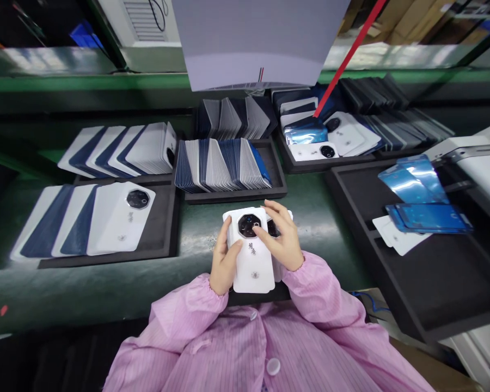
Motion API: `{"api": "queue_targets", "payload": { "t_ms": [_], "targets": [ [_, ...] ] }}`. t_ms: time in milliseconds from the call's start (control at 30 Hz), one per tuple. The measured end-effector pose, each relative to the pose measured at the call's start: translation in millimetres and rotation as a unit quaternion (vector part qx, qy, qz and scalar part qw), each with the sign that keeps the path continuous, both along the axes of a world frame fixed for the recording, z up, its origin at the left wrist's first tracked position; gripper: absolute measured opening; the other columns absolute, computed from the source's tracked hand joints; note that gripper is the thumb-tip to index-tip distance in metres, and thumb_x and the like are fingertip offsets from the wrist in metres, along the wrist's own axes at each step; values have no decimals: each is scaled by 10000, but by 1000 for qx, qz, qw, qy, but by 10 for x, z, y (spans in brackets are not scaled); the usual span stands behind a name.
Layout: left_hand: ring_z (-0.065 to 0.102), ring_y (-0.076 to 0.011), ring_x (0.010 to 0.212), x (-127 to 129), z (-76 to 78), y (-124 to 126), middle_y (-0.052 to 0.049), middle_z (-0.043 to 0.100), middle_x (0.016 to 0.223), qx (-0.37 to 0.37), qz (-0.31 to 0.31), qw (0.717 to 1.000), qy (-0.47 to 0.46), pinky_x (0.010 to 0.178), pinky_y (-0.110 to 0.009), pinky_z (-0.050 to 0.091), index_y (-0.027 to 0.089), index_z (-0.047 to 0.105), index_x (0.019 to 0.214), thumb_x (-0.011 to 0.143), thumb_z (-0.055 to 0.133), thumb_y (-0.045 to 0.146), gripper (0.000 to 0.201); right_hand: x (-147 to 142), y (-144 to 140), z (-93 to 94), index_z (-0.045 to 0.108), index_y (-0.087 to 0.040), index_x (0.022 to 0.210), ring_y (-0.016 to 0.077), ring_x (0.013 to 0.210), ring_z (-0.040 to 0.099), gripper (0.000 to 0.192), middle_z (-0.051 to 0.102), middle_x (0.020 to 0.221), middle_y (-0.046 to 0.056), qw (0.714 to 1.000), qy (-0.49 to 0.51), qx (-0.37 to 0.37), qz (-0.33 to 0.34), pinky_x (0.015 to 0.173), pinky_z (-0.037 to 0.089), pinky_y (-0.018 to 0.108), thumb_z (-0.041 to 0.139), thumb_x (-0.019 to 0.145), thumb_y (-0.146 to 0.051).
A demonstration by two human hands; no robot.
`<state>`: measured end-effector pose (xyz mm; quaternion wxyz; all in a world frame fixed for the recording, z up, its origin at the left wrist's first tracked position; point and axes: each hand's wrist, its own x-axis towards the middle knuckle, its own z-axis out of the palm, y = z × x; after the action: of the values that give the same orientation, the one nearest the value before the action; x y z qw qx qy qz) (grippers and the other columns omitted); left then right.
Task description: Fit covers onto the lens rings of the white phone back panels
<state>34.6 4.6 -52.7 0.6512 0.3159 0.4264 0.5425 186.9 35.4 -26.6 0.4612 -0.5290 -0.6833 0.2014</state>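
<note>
your left hand [224, 261] grips the left edge of a white cover [251, 256], camera ring up, thumb lying on its face. your right hand [283, 239] closes over its right side, fingers resting on the ring, and there seems to be a second cover [274, 228] tucked beneath it; i can't tell whether you hold two or more. both sit just above the near edge of the counter [310, 218], at its middle.

how far along: judging from the trays, a good share is still waiting. the left near tray [163, 245] carries a fanned row of covers, white and blue, with one white cover face up on top at its right end. the left far tray [147, 178] behind it holds another leaning row. the centre tray [277, 185] is packed with covers standing on edge, and a further stack stands behind it. the tray at the far right [294, 163] has white covers lying flat with a blue film [306, 133] over some.

the big tray [351, 190] on the right is mostly bare foam; blue films [420, 196] and a white sheet [396, 239] lie at its far edge.
</note>
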Motion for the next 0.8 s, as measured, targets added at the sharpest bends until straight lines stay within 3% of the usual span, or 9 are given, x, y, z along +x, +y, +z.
{"api": "queue_targets", "payload": {
  "t_ms": [133,267,400,500,600,800],
  "targets": [
    [540,-259,1240,20,-1,7,-64,482,1445,-17,5,1000,-25,975,-375,492,309,389,1408,776,682,307,697,53,3,17,629,-209,1065,257,1094,586,288,597,1161,111,994,88,20,-65,940,488,432,666,803,-324],
    [522,-253,1258,17,-3,21,-66,495,1431,-10,31,999,-12,1015,-379,458,295,409,1394,773,685,289,679,267,-1,14,531,-213,1176,212,862,656,406,660,975,69,951,240,38,-191,773,533,373,640,803,-331],
    [551,-270,1223,-4,1,35,-74,513,1410,-14,39,999,-8,970,-412,492,301,388,1404,786,669,330,679,526,-45,-52,509,-195,1222,189,719,654,554,680,890,64,929,301,-76,-201,629,515,314,696,721,-342],
    [537,-272,1238,-9,14,34,-75,519,1401,-17,44,999,2,1001,-423,468,293,405,1391,784,671,333,663,634,-79,-148,543,-184,1173,175,672,634,541,683,868,65,935,263,-179,-155,575,488,292,706,701,-390],
    [509,-265,1269,-4,31,25,-77,504,1414,-8,50,999,14,1043,-414,432,279,435,1366,780,677,325,636,697,-78,-226,569,-171,1151,157,624,590,517,652,762,26,958,134,-228,-113,573,470,294,686,715,-423],
    [543,-264,1231,4,67,30,-81,517,1401,-23,51,998,6,989,-392,479,276,433,1362,768,687,333,649,695,-52,-293,568,-159,1144,156,559,517,459,546,616,-29,966,-82,-196,-145,603,459,324,620,778,-431]
  ]
}}
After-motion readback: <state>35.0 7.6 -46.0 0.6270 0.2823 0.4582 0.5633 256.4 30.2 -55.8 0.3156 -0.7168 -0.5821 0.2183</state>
